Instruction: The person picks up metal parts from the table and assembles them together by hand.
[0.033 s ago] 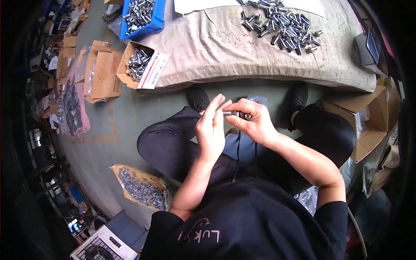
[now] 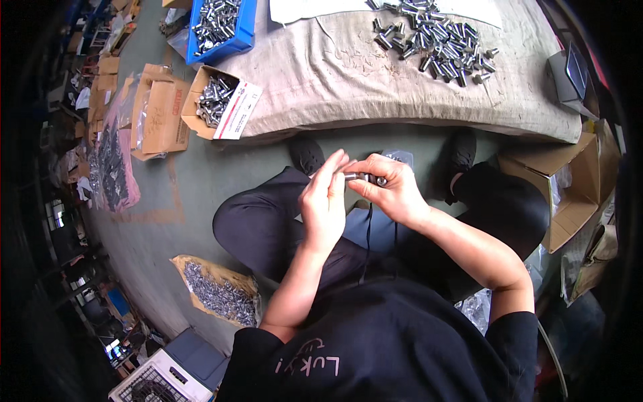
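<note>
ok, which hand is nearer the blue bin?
Left. The left hand is below and to the right of the blue bin in the picture; the right hand, gripping small metal parts, is farther right.

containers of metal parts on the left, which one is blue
The topmost one, the bin at the picture's upper edge. The carton just below it is brown and white; the floor container is tan.
</note>
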A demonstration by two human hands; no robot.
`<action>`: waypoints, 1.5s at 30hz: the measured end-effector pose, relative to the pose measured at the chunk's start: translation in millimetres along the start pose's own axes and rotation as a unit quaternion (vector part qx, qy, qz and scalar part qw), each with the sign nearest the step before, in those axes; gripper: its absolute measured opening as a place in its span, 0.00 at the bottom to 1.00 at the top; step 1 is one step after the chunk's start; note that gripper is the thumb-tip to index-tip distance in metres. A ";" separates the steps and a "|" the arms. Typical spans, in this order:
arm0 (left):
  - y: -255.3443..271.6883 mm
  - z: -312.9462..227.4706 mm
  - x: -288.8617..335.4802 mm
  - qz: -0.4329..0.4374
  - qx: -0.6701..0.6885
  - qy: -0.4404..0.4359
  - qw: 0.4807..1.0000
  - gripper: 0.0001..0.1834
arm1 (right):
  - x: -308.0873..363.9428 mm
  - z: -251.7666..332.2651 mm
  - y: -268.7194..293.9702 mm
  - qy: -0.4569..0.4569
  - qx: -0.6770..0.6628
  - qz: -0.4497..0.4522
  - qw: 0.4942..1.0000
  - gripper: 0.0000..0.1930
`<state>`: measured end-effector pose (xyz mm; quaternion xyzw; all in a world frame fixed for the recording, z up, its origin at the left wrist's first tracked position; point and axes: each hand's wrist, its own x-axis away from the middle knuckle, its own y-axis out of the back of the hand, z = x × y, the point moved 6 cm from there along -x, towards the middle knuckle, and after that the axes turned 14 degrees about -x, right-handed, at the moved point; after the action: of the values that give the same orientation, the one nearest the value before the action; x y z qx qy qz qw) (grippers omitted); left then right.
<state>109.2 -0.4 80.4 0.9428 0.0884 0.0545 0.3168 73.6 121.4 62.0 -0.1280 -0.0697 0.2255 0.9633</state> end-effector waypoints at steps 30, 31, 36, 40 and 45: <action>45.1 18.9 -15.6 0.184 0.399 0.190 0.878 0.16 | -16.0 10.1 -28.0 -0.092 -0.110 0.028 0.989 0.10; 42.3 17.8 -14.0 0.186 0.399 0.191 0.877 0.16 | -18.0 15.6 -29.2 -0.044 -0.071 0.035 0.996 0.10; 45.7 11.2 -10.8 0.116 0.321 0.125 0.932 0.14 | -19.8 29.9 -35.4 0.055 0.009 0.046 0.997 0.08; 48.3 9.4 -8.0 0.075 0.253 0.094 0.960 0.12 | -18.9 32.2 -36.5 0.087 0.034 0.039 0.995 0.07; 51.8 3.4 -5.5 0.039 0.182 0.065 0.980 0.11 | -18.8 37.6 -37.0 0.142 0.056 0.021 0.988 0.05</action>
<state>111.2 -44.1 109.0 0.9819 0.0801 0.1106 0.1315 65.2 88.9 106.9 -0.1063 0.0831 0.2285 0.9641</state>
